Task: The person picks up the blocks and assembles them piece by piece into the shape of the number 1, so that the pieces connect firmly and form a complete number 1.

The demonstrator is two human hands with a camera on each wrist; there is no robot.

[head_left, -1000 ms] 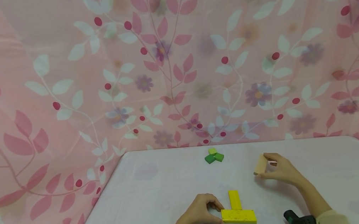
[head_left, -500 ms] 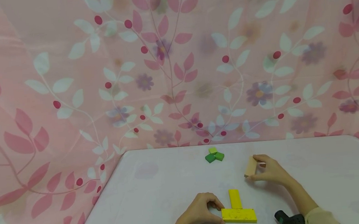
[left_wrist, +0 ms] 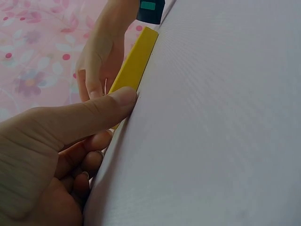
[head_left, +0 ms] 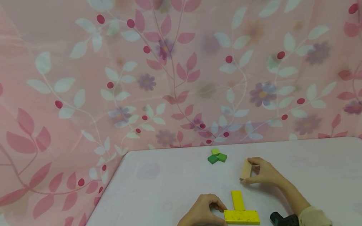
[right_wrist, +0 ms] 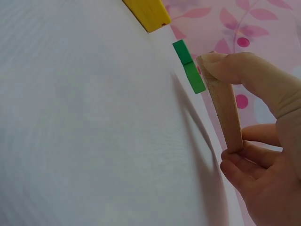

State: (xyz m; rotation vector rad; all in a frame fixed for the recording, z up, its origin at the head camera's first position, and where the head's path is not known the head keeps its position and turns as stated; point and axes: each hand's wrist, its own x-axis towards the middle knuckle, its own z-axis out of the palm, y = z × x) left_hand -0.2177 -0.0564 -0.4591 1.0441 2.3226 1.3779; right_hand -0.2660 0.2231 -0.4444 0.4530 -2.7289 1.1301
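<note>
On the table, a yellow block lies crosswise in front of me, and a second yellow block extends away from its far edge, so the pair looks like an upside-down T. My left hand pinches the left end of the crosswise block; in the left wrist view the thumb presses its near end. Farther off and to the right, my right hand grips a plain wooden block between thumb and fingers. The right wrist view shows this wooden block tilted, held above the table with a shadow below.
Beyond the yellow blocks, a small cluster of green blocks sits toward the back of the white-covered table. A pink floral cloth hangs behind the table. A black device is worn at my right wrist.
My right hand has moved left with the wooden block, closer to the yellow pair. The left hand keeps its pinch on the crosswise yellow block, and the green blocks stay put.
</note>
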